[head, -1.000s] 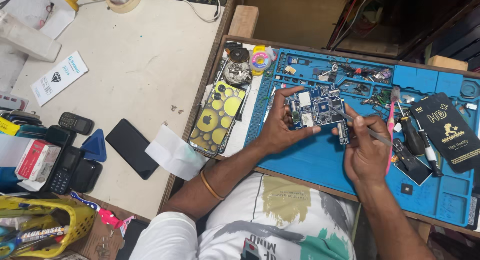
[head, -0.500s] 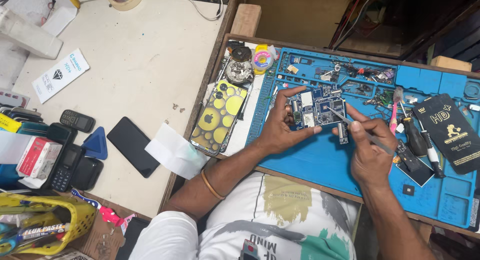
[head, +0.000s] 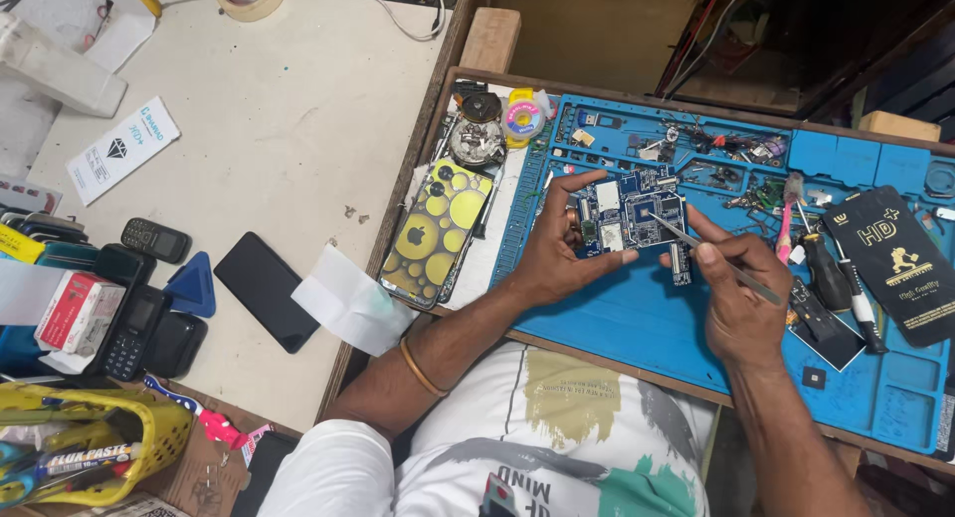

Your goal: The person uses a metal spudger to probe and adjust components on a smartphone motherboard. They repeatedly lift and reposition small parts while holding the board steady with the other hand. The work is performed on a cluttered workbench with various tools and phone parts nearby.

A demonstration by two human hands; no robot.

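Note:
My left hand (head: 557,248) holds a blue phone circuit board (head: 629,215) by its left and lower edges, just above the blue repair mat (head: 637,318). My right hand (head: 741,288) grips thin metal tweezers (head: 696,248), and their tip touches the middle of the board. A small loose part (head: 680,263) sits on the mat just below the board's right end.
A phone in a yellow dotted case (head: 438,228) lies left of the mat. A black phone (head: 266,290), a white cloth (head: 350,300), several keypad phones (head: 139,328) and a yellow basket (head: 90,447) are on the white table. Screwdrivers (head: 841,288) and a black card (head: 892,250) lie right.
My right hand has shifted the tweezers' tip up onto the middle of the board. My left hand keeps the board in the same place.

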